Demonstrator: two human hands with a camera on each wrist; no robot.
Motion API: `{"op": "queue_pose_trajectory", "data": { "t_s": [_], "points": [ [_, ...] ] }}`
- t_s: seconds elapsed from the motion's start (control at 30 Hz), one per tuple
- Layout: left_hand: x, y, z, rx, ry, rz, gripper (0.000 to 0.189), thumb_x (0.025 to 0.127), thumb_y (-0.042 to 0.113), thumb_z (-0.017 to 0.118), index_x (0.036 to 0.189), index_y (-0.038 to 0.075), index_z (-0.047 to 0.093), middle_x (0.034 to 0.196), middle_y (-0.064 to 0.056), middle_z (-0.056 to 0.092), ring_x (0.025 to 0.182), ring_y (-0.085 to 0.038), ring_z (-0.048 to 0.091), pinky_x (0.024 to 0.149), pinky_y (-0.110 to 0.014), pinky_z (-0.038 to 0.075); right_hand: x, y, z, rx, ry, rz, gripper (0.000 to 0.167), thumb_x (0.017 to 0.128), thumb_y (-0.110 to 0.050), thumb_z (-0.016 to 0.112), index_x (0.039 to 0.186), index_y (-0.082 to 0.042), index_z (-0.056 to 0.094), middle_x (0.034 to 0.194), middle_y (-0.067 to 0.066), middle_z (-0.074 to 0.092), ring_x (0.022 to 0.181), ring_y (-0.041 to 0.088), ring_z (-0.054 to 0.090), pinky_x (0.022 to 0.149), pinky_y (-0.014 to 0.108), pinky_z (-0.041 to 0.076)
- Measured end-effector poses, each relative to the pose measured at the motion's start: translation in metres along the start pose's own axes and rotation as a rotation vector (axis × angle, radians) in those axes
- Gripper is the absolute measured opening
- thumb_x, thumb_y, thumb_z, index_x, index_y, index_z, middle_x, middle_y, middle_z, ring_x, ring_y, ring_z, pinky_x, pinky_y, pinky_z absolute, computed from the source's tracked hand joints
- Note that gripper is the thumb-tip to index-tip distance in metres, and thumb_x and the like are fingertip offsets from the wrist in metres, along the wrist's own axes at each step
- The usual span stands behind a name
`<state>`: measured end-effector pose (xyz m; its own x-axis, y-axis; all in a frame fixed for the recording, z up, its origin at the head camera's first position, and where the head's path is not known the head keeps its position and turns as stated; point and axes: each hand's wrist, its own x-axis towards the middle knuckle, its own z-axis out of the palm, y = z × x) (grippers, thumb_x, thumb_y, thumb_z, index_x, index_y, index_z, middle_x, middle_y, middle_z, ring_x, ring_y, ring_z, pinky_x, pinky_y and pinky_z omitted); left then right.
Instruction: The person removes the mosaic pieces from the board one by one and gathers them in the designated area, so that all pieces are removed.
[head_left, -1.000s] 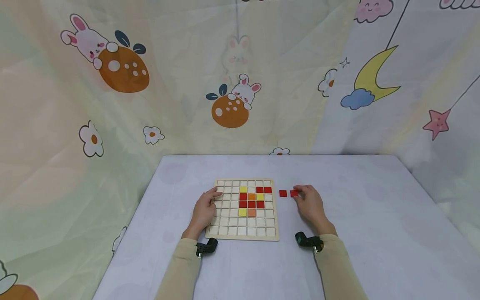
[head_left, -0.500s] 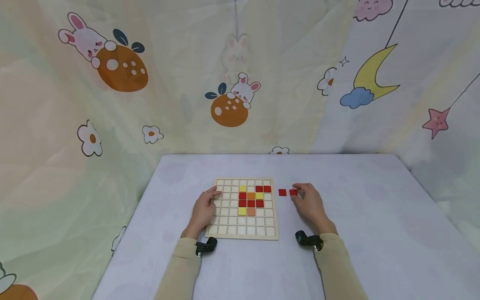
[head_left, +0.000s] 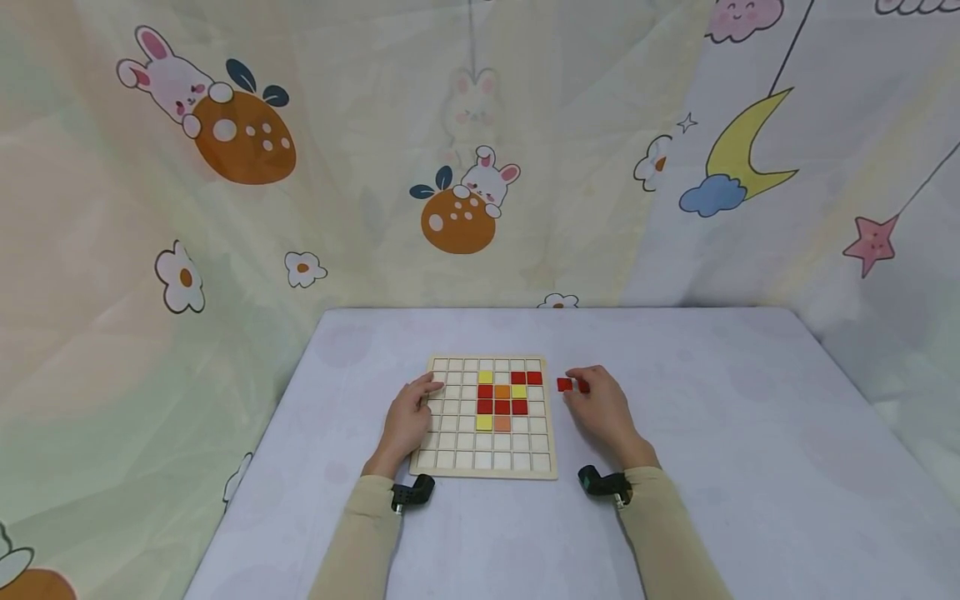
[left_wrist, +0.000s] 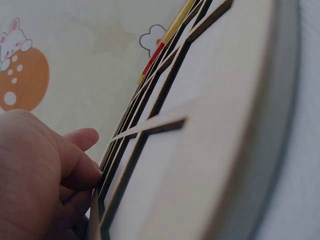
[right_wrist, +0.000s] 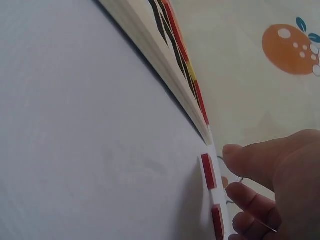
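A square wooden grid board (head_left: pixel 450 461) lies on the table, with red, yellow, orange and salmon tiles in some cells. My left hand (head_left: pixel 406 418) holds the board's left edge; in the left wrist view its thumb (left_wrist: pixel 82 167) touches the edge, other fingers lie just outside, and one finger sticks out over the surface. To the right of the board lie two red square tiles, a left tile (head_left: pixel 564 384) and a right tile (right_wrist: pixel 217 222). Over them is my right hand (head_left: pixel 602 411), thumb and fingers apart, partly covering the right tile in the head view.
A pale cloth covers the table (head_left: pixel 750 450). Behind and at both sides hangs a printed curtain (head_left: pixel 360 167) with rabbits, flowers and a moon. A black wrist camera (head_left: pixel 413 491) sits on the left wrist, another camera (head_left: pixel 603 483) on the right.
My right hand has moved left, from the right tile's far side to over both tiles. The tiles lie where they were. My left hand and the board stay put.
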<state>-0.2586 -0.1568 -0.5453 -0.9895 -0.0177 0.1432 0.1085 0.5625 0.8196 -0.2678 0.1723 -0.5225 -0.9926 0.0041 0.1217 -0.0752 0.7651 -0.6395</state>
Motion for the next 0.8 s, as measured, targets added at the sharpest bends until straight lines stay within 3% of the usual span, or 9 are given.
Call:
{"op": "queue_pose_trajectory", "data": {
  "t_s": [0.47,0.7,0.8],
  "points": [
    [-0.001,0.000,0.001,-0.010,-0.010,-0.007,0.045,0.091,-0.007,0.041,0.125,0.010,0.066,0.150,-0.002,0.045,0.144,-0.024,0.031,0.125,-0.037,0.015,-0.013,-0.034,0.024,0.066,-0.062,-0.090,0.034,0.089,-0.021,0.071,0.121,-0.012,0.067,0.120,0.007,0.060,0.110,0.025,0.055,0.097,0.047,0.055],
    [-0.001,0.001,0.000,-0.003,0.011,0.028,0.046,0.090,-0.009,0.042,0.124,0.009,0.067,0.149,-0.005,0.046,0.143,-0.028,0.033,0.125,-0.040,0.018,-0.015,-0.042,0.031,0.111,-0.093,-0.119,0.031,0.088,-0.017,0.071,0.118,-0.013,0.068,0.109,0.000,0.063,0.096,0.019,0.055,0.084,0.035,0.056],
    [-0.001,0.000,0.000,-0.001,0.011,0.025,0.046,0.090,-0.009,0.041,0.124,0.009,0.067,0.149,-0.005,0.046,0.143,-0.028,0.033,0.125,-0.040,0.017,-0.016,-0.044,0.034,0.108,-0.105,-0.121,0.030,0.087,-0.017,0.073,0.117,-0.015,0.068,0.108,-0.002,0.064,0.096,0.018,0.056,0.085,0.034,0.056]
  ]
}}
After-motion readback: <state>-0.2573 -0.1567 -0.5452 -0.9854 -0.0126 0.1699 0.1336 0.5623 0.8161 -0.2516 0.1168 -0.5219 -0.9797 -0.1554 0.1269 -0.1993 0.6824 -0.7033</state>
